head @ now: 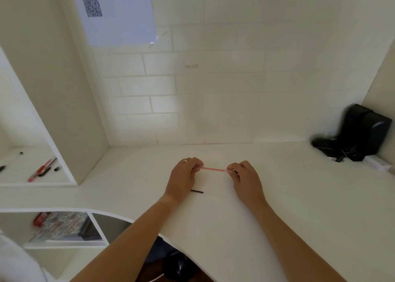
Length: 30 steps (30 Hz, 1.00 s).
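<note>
A thin pink-red stick (213,169), perhaps a pen refill or straw, is stretched level between my two hands just above the white desk (299,196). My left hand (183,177), with a ring on one finger, pinches its left end. My right hand (245,178) pinches its right end. A short black stick (197,191) lies on the desk just below my left hand, partly hidden by it.
A black device with cables (354,136) stands in the back right corner. Red and black pens (41,170) lie on a low shelf at the left. A paper with a QR code (115,12) hangs on the tiled wall. The desk's curved front edge runs below my forearms.
</note>
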Each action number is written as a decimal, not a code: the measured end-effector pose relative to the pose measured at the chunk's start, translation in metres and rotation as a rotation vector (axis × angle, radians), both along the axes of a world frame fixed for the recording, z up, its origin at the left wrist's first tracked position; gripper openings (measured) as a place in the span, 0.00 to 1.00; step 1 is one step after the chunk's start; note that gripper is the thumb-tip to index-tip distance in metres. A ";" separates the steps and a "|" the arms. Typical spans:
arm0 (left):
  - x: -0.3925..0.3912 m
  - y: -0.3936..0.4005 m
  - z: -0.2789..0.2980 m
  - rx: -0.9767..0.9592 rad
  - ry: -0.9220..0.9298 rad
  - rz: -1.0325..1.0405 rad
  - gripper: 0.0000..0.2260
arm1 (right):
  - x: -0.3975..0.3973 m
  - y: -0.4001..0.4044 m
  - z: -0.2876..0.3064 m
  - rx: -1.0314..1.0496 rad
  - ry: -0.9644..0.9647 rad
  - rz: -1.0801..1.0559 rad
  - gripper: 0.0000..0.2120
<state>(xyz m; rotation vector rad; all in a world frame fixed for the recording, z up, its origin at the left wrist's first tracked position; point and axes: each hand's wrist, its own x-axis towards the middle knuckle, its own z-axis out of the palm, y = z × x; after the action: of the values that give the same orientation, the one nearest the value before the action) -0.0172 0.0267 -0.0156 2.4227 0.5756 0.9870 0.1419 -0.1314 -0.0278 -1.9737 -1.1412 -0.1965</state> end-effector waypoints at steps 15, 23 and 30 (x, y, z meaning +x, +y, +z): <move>-0.023 -0.024 0.004 0.294 0.230 -0.256 0.05 | -0.001 0.003 -0.001 -0.128 -0.032 -0.016 0.09; -0.003 -0.025 -0.001 0.261 0.202 -0.123 0.03 | -0.001 0.002 -0.002 -0.140 -0.013 -0.005 0.03; 0.002 -0.018 -0.012 0.137 0.134 -0.032 0.01 | -0.005 0.001 -0.001 -0.060 -0.076 0.080 0.05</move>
<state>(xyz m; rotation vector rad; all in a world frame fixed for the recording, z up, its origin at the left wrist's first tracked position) -0.0153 0.0083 -0.0278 2.6258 0.5280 0.8823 0.1373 -0.1306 -0.0288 -1.9832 -1.2858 -0.1998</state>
